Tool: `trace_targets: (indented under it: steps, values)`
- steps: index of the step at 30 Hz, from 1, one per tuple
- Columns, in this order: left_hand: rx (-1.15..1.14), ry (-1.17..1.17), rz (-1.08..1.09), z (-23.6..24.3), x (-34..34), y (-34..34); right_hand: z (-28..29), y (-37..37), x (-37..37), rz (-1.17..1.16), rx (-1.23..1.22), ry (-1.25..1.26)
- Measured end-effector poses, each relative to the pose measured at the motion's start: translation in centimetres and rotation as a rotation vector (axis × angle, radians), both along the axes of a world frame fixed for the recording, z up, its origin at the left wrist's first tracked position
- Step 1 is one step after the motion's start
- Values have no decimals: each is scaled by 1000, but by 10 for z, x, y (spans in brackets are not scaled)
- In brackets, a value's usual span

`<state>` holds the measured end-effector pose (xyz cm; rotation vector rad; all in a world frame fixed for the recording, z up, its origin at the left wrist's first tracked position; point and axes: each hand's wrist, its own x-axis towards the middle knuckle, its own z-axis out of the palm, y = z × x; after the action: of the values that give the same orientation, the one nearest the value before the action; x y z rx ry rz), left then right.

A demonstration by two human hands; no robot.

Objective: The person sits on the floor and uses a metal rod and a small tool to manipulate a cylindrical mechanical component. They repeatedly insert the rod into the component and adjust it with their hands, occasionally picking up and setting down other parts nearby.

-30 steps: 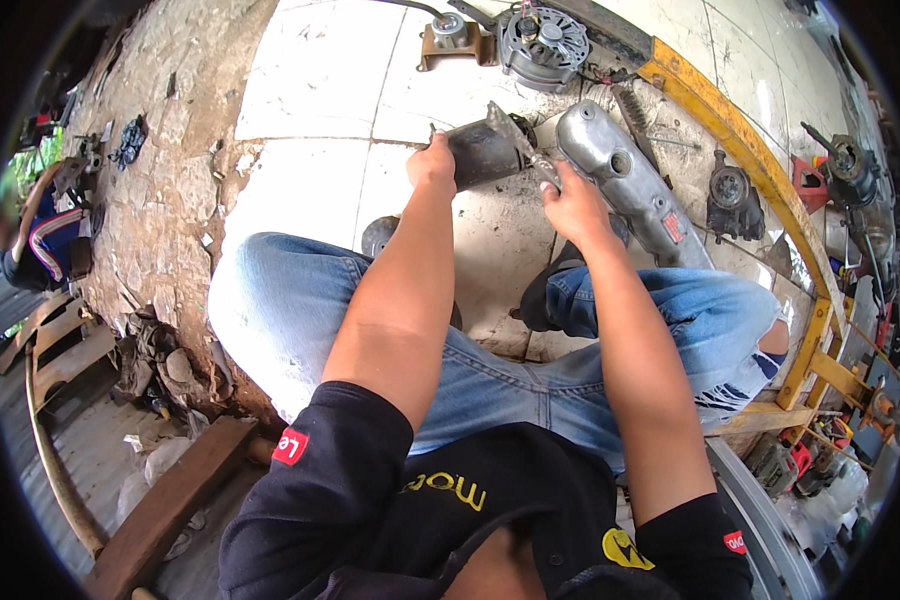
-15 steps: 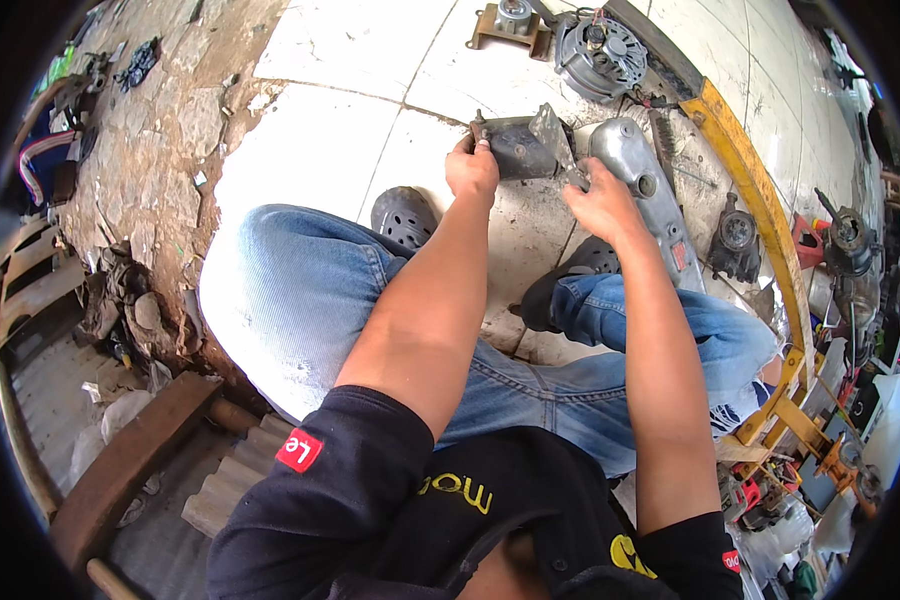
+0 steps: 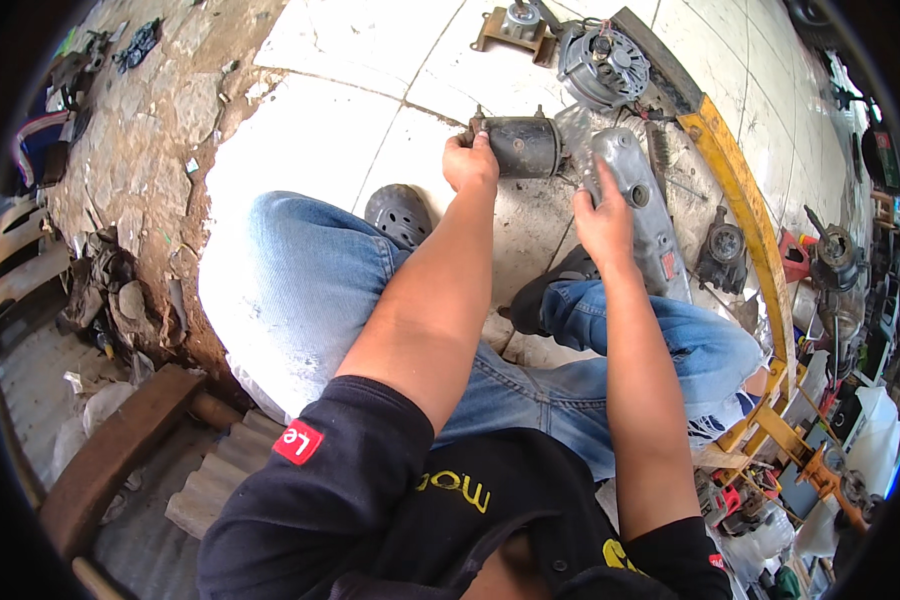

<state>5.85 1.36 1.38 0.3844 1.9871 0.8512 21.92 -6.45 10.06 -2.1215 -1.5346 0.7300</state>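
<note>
A dark, greasy cylindrical starter motor [image 3: 523,146] lies on the tiled floor in front of my knees. My left hand [image 3: 469,163] grips its left end. The motor's silver front housing [image 3: 576,132] points to the right, and my right hand [image 3: 602,213] holds it there, fingers wrapped over the metal. A long silver engine cover [image 3: 642,205] lies just right of that hand, touching the motor's nose.
An alternator [image 3: 599,65] and a small bracketed motor [image 3: 515,25] lie farther out. A yellow metal beam [image 3: 741,200] runs along the right, with engine parts [image 3: 722,250] and tools beyond it. A crumbling wall [image 3: 140,150] stands on the left. My dark shoe [image 3: 399,213] rests below the motor.
Both hands stayed on the starter motor while the view shifted; the motor now lies more level, with the left hand at its end and the right hand on the silver nose.
</note>
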Motion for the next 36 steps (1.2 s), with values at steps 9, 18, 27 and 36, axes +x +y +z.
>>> trace_targets:
  steps: [9,18,27,36]
  values:
    - [157,155,-171,-16,1,-21,-43,-5,-5,-10,-275,-9]
    - [127,112,-383,-14,-10,-24,-42,2,-17,-164,-173,152]
    - [25,174,-396,6,-10,-15,-29,3,9,-277,-33,124]
    - [-35,199,-394,-2,-13,-8,-39,-3,12,-293,-20,163]
